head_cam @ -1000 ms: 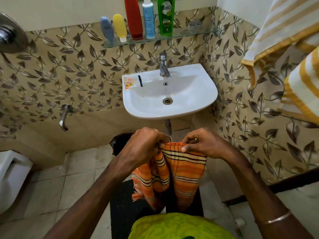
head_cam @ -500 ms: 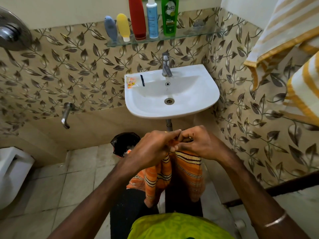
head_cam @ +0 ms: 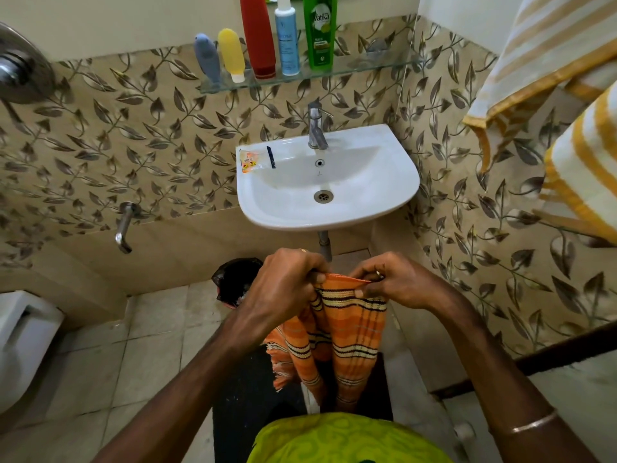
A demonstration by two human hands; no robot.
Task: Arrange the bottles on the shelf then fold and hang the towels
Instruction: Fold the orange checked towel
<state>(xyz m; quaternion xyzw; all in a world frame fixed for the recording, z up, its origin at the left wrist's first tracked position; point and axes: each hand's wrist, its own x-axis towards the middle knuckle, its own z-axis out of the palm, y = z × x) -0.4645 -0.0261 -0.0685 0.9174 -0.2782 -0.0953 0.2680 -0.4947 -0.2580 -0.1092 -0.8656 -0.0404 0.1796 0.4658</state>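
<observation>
Towel (head_cam: 347,325) top pinched by left hand (head_cam: 287,282) and right hand (head_cam: 397,282); lower folds hidden.

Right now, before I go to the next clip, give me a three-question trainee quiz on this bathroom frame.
1. True or false: both hands pinch the top edge of the orange striped towel.
2. How many bottles stand on the glass shelf? A) three B) five C) seven
3. Fill in: the small packet lies on the rim of the ____.

Key: 1 true; 2 B, namely the grey, yellow, red, blue and green bottles; 3 sink.
</observation>
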